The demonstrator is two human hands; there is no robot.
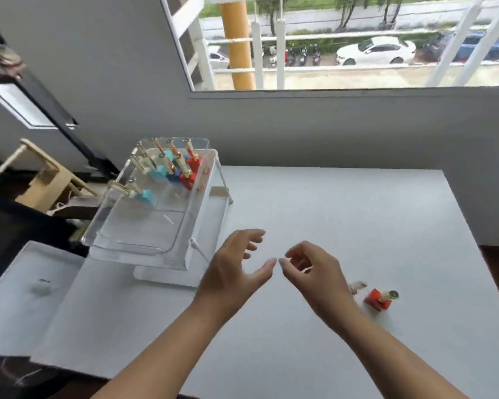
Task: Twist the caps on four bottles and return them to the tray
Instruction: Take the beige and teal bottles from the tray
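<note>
A clear plastic tray (118,243) stands at the table's left on a white base. Several small bottles with gold caps, red ones (188,180) and turquoise ones (147,195), stand in its far half. One red bottle (377,301) with a gold cap stands alone on the table at the right. Beside it lies a small blurred object (357,287), partly hidden by my wrist. My left hand (234,266) hovers over the table just right of the tray, fingers spread, holding nothing. My right hand (311,272) hangs close to it with fingers curled and apart, empty.
The white table (329,214) runs to a grey wall and a window at the back. A lower white surface (26,300) sits to the left of the table. Wooden and dark furniture (43,180) stands beyond the tray at the left.
</note>
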